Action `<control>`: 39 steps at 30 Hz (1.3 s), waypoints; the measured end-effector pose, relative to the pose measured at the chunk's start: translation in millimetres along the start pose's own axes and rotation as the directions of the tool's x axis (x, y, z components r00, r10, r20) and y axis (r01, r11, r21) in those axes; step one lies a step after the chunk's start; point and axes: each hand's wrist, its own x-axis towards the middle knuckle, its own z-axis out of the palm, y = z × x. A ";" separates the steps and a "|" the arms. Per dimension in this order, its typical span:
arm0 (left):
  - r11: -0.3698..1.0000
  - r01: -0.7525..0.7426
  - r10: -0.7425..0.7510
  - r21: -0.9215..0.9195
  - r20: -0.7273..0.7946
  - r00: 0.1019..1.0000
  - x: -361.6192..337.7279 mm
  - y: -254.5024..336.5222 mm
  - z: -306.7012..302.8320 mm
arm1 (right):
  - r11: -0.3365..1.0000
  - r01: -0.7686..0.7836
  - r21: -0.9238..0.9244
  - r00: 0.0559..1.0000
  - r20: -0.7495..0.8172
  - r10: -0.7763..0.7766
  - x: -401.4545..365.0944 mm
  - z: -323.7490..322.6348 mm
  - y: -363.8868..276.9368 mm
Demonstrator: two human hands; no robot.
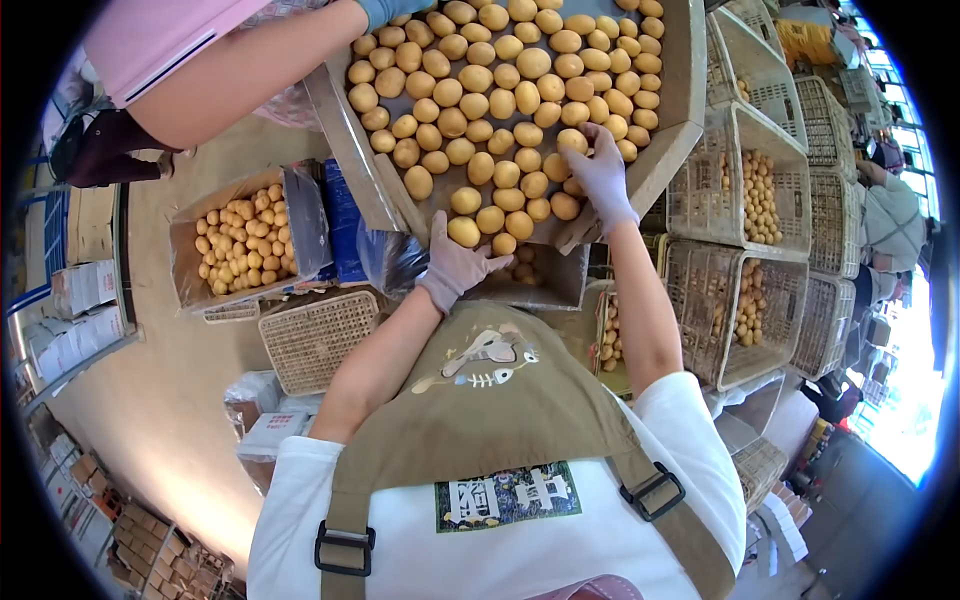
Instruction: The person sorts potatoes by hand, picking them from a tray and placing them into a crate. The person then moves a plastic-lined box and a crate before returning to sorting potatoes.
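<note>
Yellow produce [463, 232] touches the left hand's [455, 266] and right hand's [604, 182] fingers [601, 139].

sorting table [686, 60] has grey surface and raised side boards [655, 170], which come closer together at near end. directly on surface lie many yellow-brown potatoes [527, 97], some touching, some with small gaps between.

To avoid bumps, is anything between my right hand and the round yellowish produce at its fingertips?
Nothing visible: your grey-gloved right hand appears to touch that produce; similar pieces sit around it, not between.
</note>
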 end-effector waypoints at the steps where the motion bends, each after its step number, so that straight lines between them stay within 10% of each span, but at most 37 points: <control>1: 1.000 0.000 0.000 -0.001 0.003 1.000 -0.9 0.1 1.0 | 0.971 -0.029 0.237 0.998 0.065 0.013 -9.1 -3.8 -2.2; 4: 1.000 0.013 -0.013 0.001 -0.023 1.000 -3.2 0.2 6.4 | 0.663 -0.132 0.737 0.980 0.198 -0.025 -35.8 -15.1 -4.1; 12: 0.997 0.061 -0.063 0.057 0.033 0.997 2.7 3.9 -0.1 | 0.245 -0.184 0.952 0.982 0.189 0.002 -77.9 -44.8 -9.6; 22: 0.994 0.069 -0.070 0.080 0.012 0.997 -2.2 3.7 5.2 | 0.572 -0.035 0.819 0.999 0.014 0.041 -102.9 -58.2 -4.4; 39: 0.994 0.062 -0.066 0.087 0.035 0.997 -1.0 3.5 1.5 | 0.645 0.034 0.763 0.986 -0.131 0.104 -125.0 -76.7 -0.5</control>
